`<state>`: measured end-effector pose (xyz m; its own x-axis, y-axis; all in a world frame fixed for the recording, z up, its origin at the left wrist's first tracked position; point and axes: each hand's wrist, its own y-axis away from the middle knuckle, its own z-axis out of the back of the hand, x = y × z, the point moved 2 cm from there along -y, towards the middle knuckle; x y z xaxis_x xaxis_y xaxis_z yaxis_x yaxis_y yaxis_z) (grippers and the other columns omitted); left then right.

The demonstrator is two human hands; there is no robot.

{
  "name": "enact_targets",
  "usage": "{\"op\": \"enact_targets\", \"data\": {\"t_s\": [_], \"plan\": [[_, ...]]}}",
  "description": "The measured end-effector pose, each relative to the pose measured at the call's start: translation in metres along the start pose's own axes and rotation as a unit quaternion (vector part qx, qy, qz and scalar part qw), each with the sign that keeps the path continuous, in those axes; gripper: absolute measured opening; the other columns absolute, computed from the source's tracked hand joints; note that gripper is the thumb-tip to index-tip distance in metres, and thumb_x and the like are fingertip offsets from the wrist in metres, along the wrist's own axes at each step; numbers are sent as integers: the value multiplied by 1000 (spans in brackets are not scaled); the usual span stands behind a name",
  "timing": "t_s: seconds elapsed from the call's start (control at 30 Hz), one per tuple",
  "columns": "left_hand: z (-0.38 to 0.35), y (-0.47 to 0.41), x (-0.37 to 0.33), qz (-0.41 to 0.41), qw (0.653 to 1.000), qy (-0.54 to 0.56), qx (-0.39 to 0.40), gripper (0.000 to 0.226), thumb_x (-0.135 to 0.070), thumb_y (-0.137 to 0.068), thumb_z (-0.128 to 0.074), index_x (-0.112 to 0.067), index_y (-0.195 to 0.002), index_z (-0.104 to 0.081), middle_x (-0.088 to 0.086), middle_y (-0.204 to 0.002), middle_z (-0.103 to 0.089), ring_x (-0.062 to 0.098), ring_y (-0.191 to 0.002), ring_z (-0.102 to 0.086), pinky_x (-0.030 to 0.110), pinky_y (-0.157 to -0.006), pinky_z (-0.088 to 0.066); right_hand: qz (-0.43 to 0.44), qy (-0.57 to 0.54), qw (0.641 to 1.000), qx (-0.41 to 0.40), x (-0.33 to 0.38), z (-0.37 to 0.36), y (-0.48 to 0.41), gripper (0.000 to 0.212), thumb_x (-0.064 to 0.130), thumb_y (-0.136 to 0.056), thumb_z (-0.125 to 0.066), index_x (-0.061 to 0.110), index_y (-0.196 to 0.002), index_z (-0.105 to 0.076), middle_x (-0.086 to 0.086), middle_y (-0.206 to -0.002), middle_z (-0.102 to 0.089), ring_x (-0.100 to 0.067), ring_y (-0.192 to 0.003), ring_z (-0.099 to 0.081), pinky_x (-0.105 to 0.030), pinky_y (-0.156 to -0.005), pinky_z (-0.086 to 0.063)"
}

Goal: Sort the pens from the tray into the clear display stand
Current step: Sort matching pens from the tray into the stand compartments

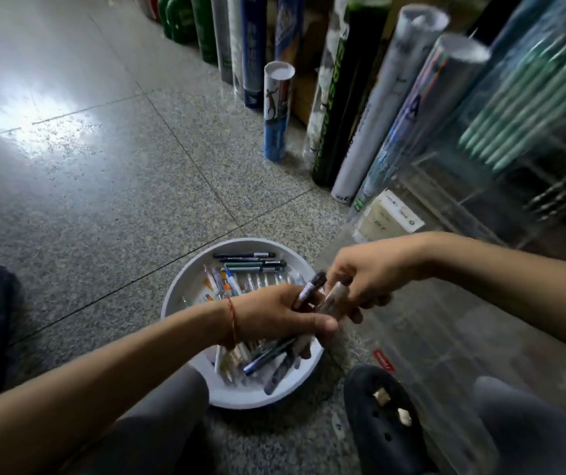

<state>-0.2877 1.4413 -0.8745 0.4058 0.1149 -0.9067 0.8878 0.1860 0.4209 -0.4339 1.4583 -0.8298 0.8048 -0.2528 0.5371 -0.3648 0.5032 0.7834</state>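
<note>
- On the floor, between the person's knees, sits one round white tray (185, 293) holding loose pens (237, 281).
- Along the tray's far side, four dark pens (247, 260) lie side by side. Just nearer is a row of clear-barrelled ones, too blurred to count.
- Over the tray's near right part, the two hands meet.
- The left hand (274, 317) is wrapped round a bundle of pens (271, 357), at least four, with ends poking out both sides of the fist. One dark pen (312, 286) sticks up highest.
- The right hand (364, 279) pinches the top of one pale pen (334, 299), whose lower end lies by the left thumb.
- One red thread (232, 320) circles the left wrist.
- Right of the tray stands one clear display stand (446, 186), with a blurred batch of green pens (531, 108) in an upper compartment.
- Beyond the tray is a row of tall tubes (388, 108), overlapping too much to count. The shortest (276, 111) is white and blue.
- Near right of the tray is one dark clog (384, 423).
- The floor (103, 166) is polished, speckled grey stone tile, with a glare patch far left of the tray.
</note>
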Motion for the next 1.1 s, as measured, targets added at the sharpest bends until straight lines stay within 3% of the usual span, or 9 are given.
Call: {"op": "enact_targets", "data": {"t_s": [0.1,0.23,0.33,0.43,0.63,0.7,0.83,0.97,1.1], "plan": [[-18,6,-45,-4,998,-59,11,20,-11,-90,-57,-19,-72,-56,-8,-57,-59,0,-47,-55,14,-51,-48,-4,-34,998,-52,6,-2,49,13,18,-86,-65,6,-80,-66,0,-60,-57,-4,-44,-42,-15,-39,-35],[-44,17,-94,-6,1000,-4,10,13,-5,-93,-49,-14,-88,-57,-8,-48,-53,3,-38,-51,17,-39,-45,21,-134,970,-203,11,4,125,18,16,-85,-65,-1,-91,-64,-1,-64,-61,-3,-46,-49,-15,-42,-42],[-64,26,-136,-15,993,106,45,6,-13,-93,-50,-12,-96,-55,-5,-54,-49,7,-42,-48,19,-42,-43,86,-300,911,-269,11,1,182,14,14,-89,-56,7,-96,-65,-2,-76,-64,-6,-60,-57,-17,-56,-50],[-90,30,-173,-21,985,150,79,10,-15,-91,-51,-13,-99,-57,-2,-58,-53,8,-46,-50,20,-48,-46,133,-356,862,-336,7,-15,224,17,25,-82,-59,17,-92,-71,-2,-86,-69,-12,-75,-58,-21,-67,-47],[-137,28,-197,-26,988,141,65,21,-21,-77,-56,-12,-96,-60,-3,-56,-48,7,-41,-42,18,-42,-38,182,-507,692,-481,-13,-44,279,23,25,-66,-63,9,-82,-67,-4,-71,-62,-8,-55,-55,-16,-48,-45],[-149,27,-189,-15,986,152,60,11,-20,-78,-63,-10,-84,-60,-2,-52,-44,7,-39,-37,15,-39,-33,179,-527,656,-510,-22,-51,292,25,27,-67,-64,7,-82,-65,-1,-62,-60,-6,-50,-54,-15,-43,-45],[-162,23,-171,22,996,87,8,34,-20,-79,-65,-15,-56,-40,-2,-42,-30,6,-31,-27,10,-35,-23,164,-559,602,-547,-37,-65,300,19,21,-80,-63,4,-88,-58,2,-50,-58,-3,-39,-50,-15,-37,-43],[-152,12,-151,38,988,15,-150,29,-16,-85,-64,-10,-59,-54,0,-35,-30,9,-26,-28,12,-32,-24,127,-542,584,-591,-50,-69,303,20,24,-80,-67,9,-75,-53,-2,-56,-55,-5,-40,-51,-17,-39,-46],[-144,-2,-165,-40,960,164,-222,19,-12,-90,-57,-2,-76,-65,7,-49,-55,11,-32,-44,16,-35,-37,84,-497,622,-599,-58,-72,303,24,27,-76,-69,7,-74,-56,-3,-55,-57,-7,-40,-53,-18,-39,-46]]}}
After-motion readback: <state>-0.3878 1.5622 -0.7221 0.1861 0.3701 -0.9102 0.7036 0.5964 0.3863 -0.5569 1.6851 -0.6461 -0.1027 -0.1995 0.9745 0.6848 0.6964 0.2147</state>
